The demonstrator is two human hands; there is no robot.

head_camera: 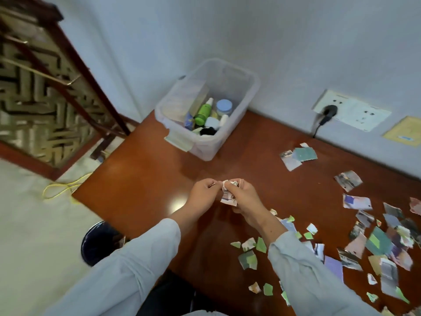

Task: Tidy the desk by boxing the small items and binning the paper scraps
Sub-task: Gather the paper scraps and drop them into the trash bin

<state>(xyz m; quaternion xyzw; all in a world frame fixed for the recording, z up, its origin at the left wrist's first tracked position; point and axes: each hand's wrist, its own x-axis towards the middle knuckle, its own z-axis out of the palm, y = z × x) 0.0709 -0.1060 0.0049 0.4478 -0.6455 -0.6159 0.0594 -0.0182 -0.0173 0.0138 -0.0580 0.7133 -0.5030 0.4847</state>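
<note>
Over the middle of the brown desk [145, 179], my right hand [245, 199] grips a crumpled bunch of paper scraps [229, 195]. My left hand [202, 193] pinches the left edge of that bunch. A clear plastic box [241, 96] stands at the desk's far corner by the wall and holds small items, among them a green bottle [203, 111] and a blue-lidded jar [224, 107]. Several torn, coloured paper scraps [376, 242] lie spread over the right half of the desk, with a green cluster [249, 252] near my right sleeve.
A wall socket with a black plug [328, 112] sits on the wall right of the box. A dark round object [100, 242] stands on the pale floor left of the desk. A yellow cable [61, 188] lies on the floor. A wooden lattice frame [45, 99] leans at the left.
</note>
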